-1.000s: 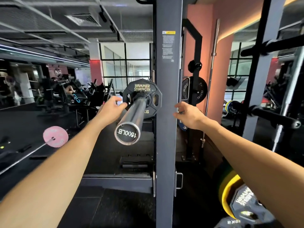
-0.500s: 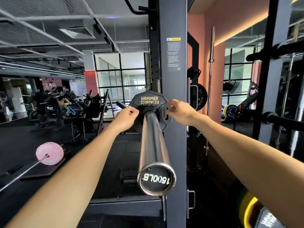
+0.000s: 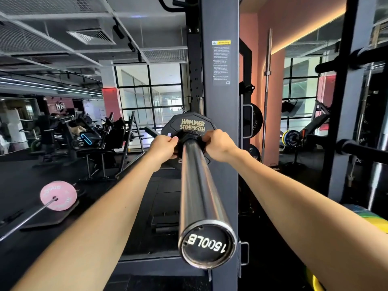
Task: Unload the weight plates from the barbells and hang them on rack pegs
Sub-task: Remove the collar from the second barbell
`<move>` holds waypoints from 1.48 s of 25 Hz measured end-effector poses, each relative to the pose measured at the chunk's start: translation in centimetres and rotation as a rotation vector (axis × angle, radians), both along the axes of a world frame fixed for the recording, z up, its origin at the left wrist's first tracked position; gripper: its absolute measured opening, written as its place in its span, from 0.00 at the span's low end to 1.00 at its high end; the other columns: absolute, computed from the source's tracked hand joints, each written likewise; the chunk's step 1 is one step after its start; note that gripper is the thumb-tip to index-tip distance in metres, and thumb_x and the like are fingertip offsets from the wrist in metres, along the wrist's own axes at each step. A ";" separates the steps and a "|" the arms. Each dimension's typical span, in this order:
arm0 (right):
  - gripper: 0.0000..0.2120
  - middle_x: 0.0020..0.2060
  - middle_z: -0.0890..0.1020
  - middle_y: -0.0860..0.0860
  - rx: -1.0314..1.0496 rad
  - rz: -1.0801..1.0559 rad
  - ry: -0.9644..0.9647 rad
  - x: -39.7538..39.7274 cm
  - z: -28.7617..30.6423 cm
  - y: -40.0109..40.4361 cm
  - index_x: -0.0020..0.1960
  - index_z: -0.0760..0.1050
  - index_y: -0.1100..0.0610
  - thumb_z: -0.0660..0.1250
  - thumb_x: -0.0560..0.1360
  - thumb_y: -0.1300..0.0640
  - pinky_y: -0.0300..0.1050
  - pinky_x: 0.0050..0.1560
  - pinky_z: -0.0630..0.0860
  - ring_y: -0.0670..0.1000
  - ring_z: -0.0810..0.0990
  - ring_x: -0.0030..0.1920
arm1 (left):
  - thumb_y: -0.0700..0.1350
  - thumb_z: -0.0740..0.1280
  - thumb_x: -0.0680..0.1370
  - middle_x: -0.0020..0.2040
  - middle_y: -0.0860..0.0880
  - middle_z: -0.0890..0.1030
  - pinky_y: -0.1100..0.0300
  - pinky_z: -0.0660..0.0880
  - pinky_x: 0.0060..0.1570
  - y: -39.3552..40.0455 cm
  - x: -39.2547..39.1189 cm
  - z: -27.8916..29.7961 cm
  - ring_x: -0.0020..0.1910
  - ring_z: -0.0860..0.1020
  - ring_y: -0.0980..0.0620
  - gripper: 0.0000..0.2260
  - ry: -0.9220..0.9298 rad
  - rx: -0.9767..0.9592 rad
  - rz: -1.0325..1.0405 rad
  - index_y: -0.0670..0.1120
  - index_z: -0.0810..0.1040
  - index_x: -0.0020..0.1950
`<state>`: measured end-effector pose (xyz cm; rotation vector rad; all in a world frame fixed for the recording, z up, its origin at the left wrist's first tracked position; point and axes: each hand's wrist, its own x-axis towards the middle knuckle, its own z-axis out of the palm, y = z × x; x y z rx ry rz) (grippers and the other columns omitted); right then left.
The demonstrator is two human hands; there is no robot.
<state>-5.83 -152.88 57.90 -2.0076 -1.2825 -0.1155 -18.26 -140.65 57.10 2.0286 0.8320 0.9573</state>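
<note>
A chrome barbell sleeve (image 3: 199,185) points straight at me, its end cap reading 1500LB. At its far end sits a black Hammer Strength weight plate (image 3: 190,124) with a black collar (image 3: 190,137) clamped in front of it. My left hand (image 3: 162,148) grips the collar from the left with curled fingers. On the right side my right hand (image 3: 219,144) grips the same collar, fingers wrapped over it. Both forearms run alongside the sleeve.
A grey rack upright (image 3: 220,101) stands just right of the sleeve. Black plates (image 3: 255,122) hang on pegs behind it. A pink plate (image 3: 57,195) on another barbell lies low on the left. Yellow and green plates (image 3: 365,217) sit at the lower right. Black pegs (image 3: 361,149) jut out at right.
Both hands moved inward from the plate's edges onto the collar and closed around it. The view shifted closer, so the sleeve end now looms larger and lower.
</note>
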 end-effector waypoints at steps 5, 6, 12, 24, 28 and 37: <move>0.13 0.42 0.84 0.58 -0.025 -0.008 0.103 1.0 -0.9 -0.1 0.38 0.78 0.59 0.55 0.69 0.67 0.48 0.47 0.80 0.60 0.81 0.44 | 0.53 0.63 0.79 0.35 0.45 0.67 0.51 0.77 0.49 0.3 0.2 0.7 0.38 0.68 0.50 0.15 -0.028 0.031 -0.038 0.42 0.75 0.40; 0.12 0.41 0.82 0.58 -0.016 -0.032 0.104 0.9 -0.8 -0.1 0.35 0.76 0.59 0.56 0.71 0.65 0.48 0.45 0.79 0.60 0.80 0.42 | 0.53 0.62 0.80 0.36 0.46 0.69 0.55 0.74 0.44 0.0 0.1 0.8 0.38 0.70 0.49 0.16 -0.006 0.063 -0.037 0.42 0.77 0.42; 0.23 0.43 0.83 0.61 0.041 -0.051 0.249 0.4 -0.2 0.5 0.38 0.73 0.61 0.54 0.78 0.44 0.52 0.49 0.80 0.61 0.82 0.36 | 0.53 0.60 0.80 0.37 0.49 0.73 0.57 0.72 0.42 -0.6 0.4 1.4 0.39 0.72 0.48 0.13 0.069 0.186 -0.036 0.47 0.73 0.41; 0.26 0.30 0.74 0.55 -0.275 -0.192 0.264 -0.8 2.9 3.2 0.36 0.70 0.57 0.50 0.75 0.36 0.40 0.31 0.68 0.54 0.73 0.27 | 0.67 0.54 0.78 0.47 0.43 0.80 0.58 0.80 0.27 -2.2 0.9 2.4 0.36 0.82 0.46 0.27 0.226 -0.169 -0.137 0.49 0.59 0.67; 0.20 0.40 0.75 0.55 -0.152 -0.093 0.135 -0.4 2.7 2.8 0.45 0.74 0.57 0.49 0.82 0.48 0.46 0.44 0.72 0.54 0.74 0.41 | 0.59 0.62 0.76 0.45 0.47 0.80 0.62 0.75 0.24 -1.7 1.9 2.5 0.38 0.79 0.52 0.22 0.086 -0.244 -0.163 0.49 0.62 0.63; 0.12 0.43 0.75 0.56 0.024 -0.174 0.166 0.8 2.1 3.8 0.48 0.74 0.59 0.58 0.77 0.50 0.44 0.42 0.71 0.58 0.75 0.42 | 0.53 0.61 0.77 0.41 0.46 0.78 0.59 0.75 0.33 -1.1 2.5 1.2 0.40 0.78 0.49 0.15 -0.074 -0.384 -0.241 0.48 0.65 0.60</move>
